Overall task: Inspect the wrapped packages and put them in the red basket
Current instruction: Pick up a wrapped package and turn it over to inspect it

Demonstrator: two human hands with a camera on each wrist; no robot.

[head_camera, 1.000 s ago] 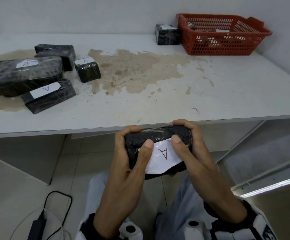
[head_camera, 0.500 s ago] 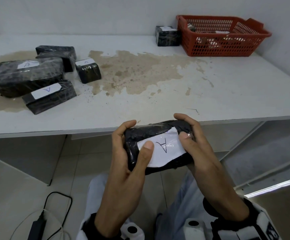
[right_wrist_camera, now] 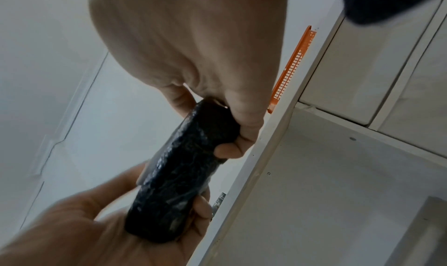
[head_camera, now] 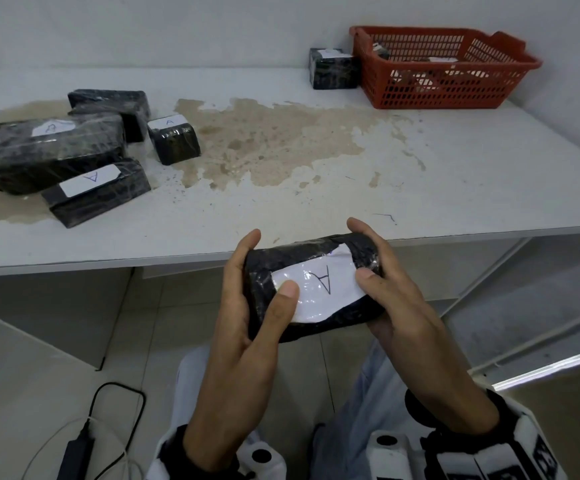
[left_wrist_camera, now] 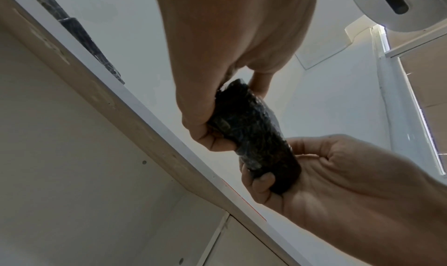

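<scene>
Package (head_camera: 316, 292) label reads "A", both hands gripping.

Head cam sat up high, looking forward and down over the bench (head_camera: 420, 188) from its near edge, red basket (head_camera: 434, 81) way off at the far right. Both wrist cams were tucked low below the bench edge, aimed upward, super close. All three shared the wrapped package (head_camera: 312, 289) held between both hands.
</scene>
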